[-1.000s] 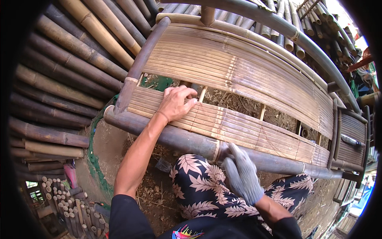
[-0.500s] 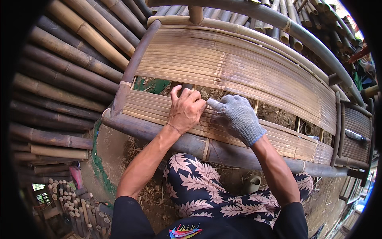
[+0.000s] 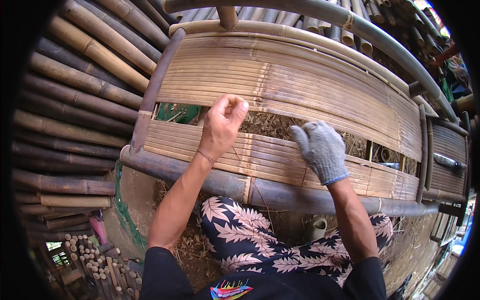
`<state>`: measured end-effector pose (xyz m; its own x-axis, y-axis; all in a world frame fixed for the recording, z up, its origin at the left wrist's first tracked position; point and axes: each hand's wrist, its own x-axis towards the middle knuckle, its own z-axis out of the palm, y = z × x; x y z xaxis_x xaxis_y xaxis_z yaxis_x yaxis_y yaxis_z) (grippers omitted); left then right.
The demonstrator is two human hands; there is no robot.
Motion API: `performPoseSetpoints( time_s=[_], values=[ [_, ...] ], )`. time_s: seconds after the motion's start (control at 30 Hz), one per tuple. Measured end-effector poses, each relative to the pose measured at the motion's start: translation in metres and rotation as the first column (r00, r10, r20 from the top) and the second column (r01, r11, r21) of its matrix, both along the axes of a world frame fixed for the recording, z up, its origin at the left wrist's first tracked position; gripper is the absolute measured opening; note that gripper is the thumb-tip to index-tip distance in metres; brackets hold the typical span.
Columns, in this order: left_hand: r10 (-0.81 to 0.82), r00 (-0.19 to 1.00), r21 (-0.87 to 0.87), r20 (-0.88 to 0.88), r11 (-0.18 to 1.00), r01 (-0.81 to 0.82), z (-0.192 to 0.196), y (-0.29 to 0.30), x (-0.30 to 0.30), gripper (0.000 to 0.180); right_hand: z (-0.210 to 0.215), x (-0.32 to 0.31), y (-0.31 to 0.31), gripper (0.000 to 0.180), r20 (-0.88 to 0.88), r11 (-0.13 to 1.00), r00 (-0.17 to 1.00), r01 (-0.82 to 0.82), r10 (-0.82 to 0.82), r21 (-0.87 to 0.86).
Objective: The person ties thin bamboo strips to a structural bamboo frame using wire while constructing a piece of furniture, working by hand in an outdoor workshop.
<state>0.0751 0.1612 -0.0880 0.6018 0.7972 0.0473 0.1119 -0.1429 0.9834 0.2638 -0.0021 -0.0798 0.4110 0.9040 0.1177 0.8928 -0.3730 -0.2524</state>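
Note:
A bamboo bench seat of thin split slats lies in front of me, with a long gap between its wide far panel and the narrow near slat strip. My bare left hand is raised over the gap's left part, its fingers curled and thumb pressed in; what it pinches, if anything, is hidden. A thin reddish strand trails across the near slats and front rail below it; whether it reaches my fingers is unclear. My right hand, in a grey knit glove, hovers over the near strip, fingers curled, contents hidden.
A thick dark bamboo front rail lies between my knees and the slats. Stacked bamboo poles crowd the left side, with cut lengths at lower left. A knife-like shiny tool rests on the slatted section at right.
My hands were close together at the gap and are now apart. The left has lifted and turned thumb-up; the right has moved to the right. The view has shifted slightly.

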Motion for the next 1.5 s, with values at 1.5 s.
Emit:
performPoseSetpoints(
  time_s=[1.5],
  values=[
    [-0.317, 0.829, 0.677, -0.461, 0.478, 0.559, -0.022, -0.103, 0.092, 0.015, 0.053, 0.029, -0.110, 0.029, -0.709, 0.975, 0.705, -0.142, -0.021, -0.170]
  ],
)
